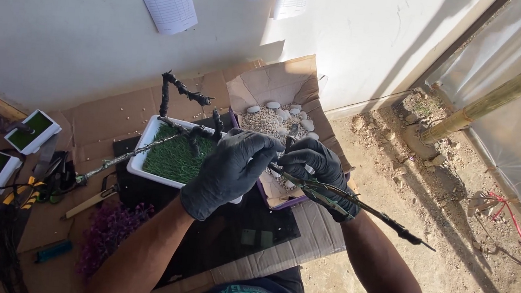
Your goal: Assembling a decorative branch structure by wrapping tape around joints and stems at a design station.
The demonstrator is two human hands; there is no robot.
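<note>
Both black-gloved hands meet over the cardboard: the left hand [229, 172] and the right hand [317, 171] each pinch a dark twisted branch [357, 203], which juts out to the right. Just behind them sits a white tray of artificial grass [170, 156], and beyond it a box of pebbles [276, 119].

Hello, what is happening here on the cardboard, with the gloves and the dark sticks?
A person in black gloves works over flattened cardboard. The left hand and the right hand meet on a thin dark branch-like stem, each with a closed grip on it. Just behind the hands stands a white rectangular tray filled with artificial grass, with a twisted dark trunk rising from it. A box of pebbles sits beside the tray. Two smaller grass trays lie further left.
</note>
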